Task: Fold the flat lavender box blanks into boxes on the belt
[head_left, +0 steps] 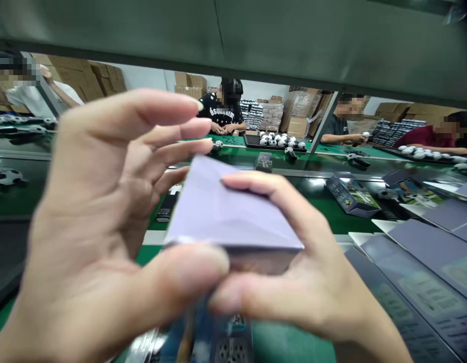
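held at the centre of the frame is a pale lavender cardboard box (233, 212), its plain face turned up towards my camera. the bare right hand (312, 282), centre right, grasps it: i see the index finger laid across the upper face and the thumb below the near edge. the bare left hand (99, 217), filling the left half, is loosely spread, its thumb against the near edge and its fingers raised around the far left corner; whether those fingertips touch the box i cannot tell. lower right, overlapping grey-lavender printed cardboard cartons (430, 252) lie beside the right wrist. above them, a printed cardboard box with a slanted side (352, 194) rests on a glossy green surface (309, 194). upper centre, i note a black shallow tray (251, 140) of white-and-black balls (281, 139), near a seated person in a black shirt (209, 106).
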Demonstrator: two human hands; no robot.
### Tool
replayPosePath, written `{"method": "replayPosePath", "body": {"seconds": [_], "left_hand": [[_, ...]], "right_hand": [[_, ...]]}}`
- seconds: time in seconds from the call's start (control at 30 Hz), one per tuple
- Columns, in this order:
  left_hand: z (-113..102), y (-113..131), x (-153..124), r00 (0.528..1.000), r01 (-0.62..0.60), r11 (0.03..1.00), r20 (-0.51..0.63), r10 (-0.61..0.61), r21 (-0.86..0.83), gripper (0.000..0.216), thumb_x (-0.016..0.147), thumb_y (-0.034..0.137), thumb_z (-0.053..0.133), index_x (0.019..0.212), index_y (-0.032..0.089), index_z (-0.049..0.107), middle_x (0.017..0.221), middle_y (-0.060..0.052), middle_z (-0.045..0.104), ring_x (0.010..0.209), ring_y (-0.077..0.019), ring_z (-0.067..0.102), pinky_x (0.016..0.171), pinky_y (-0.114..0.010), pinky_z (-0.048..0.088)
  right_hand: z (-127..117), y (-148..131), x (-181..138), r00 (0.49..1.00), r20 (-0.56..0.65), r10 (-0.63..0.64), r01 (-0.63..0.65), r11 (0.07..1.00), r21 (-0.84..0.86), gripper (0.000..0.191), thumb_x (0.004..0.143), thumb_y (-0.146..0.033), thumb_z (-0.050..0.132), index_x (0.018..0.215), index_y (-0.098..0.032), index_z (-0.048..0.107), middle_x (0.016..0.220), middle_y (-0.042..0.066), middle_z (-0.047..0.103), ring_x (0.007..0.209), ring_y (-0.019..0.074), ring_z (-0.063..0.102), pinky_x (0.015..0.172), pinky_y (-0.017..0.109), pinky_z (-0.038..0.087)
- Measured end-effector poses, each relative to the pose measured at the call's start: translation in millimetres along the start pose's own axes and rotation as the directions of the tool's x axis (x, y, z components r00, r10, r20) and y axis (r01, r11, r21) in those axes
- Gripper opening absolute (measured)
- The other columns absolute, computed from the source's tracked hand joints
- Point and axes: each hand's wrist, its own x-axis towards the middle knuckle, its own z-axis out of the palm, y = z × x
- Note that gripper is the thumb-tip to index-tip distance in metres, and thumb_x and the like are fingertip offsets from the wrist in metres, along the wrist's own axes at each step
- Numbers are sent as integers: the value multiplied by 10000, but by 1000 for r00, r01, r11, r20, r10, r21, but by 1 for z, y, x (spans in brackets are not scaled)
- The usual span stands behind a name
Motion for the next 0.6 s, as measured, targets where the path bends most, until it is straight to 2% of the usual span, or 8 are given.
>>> {"method": "replayPosePath", "body": {"seconds": [0.07,0.13,0.2,0.23,0.3,0.37,0.47,0.6], "left_hand": [[-3,-8,9,997,32,996,63,-37,80,564,833,652,488,1327,410,366,1380,66,482,1317,-210,488,1134,-372,445],[1,-25,11,952,134,952,231,-201,277,555,848,665,450,1341,422,372,1404,60,494,1316,-251,488,1123,-455,429],[10,-48,8,809,209,862,414,-417,461,627,828,674,491,1373,374,414,1417,-20,523,1273,-341,524,1053,-577,447],[17,-59,5,707,226,822,492,-508,523,647,825,646,542,1379,326,445,1406,-74,539,1239,-372,549,1009,-613,462],[31,-76,0,512,221,741,571,-641,634,626,864,567,586,1382,239,462,1338,-137,579,1161,-338,603,962,-587,500],[44,-85,-4,380,189,700,606,-699,689,564,912,500,571,1371,192,461,1284,-136,596,1111,-278,623,952,-525,520],[57,-85,-6,309,133,700,642,-702,702,492,931,453,563,1337,187,484,1258,-114,596,1088,-252,620,952,-494,520],[60,-79,-6,326,106,712,652,-685,694,470,941,453,543,1325,187,490,1226,-106,607,1064,-245,625,942,-491,521]], "right_hand": [[-6,11,4,974,-217,-64,17,976,-216,638,733,-430,789,1284,-345,478,1306,15,522,1191,231,572,994,363,530],[-10,25,8,914,-394,-96,-101,887,-451,624,801,-372,715,1343,-285,418,1491,100,323,1367,287,413,1065,427,467],[-11,37,12,914,-395,95,-328,745,-580,624,873,-401,595,1416,-244,332,1588,146,117,1448,331,287,1071,480,441],[-9,41,13,906,-339,254,-418,665,-619,623,904,-424,527,1447,-231,290,1592,167,130,1436,353,309,1049,509,444],[-1,47,13,821,-158,549,-497,549,-672,607,937,-434,449,1469,-191,286,1485,221,388,1314,404,475,977,567,454],[12,50,12,726,24,687,-481,532,-697,557,916,-381,494,1411,-137,414,1229,235,630,1140,439,604,904,587,467],[32,52,9,661,204,722,-423,583,-694,429,872,-335,554,1242,-121,581,1070,217,706,1048,419,656,833,501,506],[44,50,8,658,292,694,-373,637,-675,417,891,-362,511,1242,-146,575,1116,177,700,1080,360,655,837,446,518]]}}
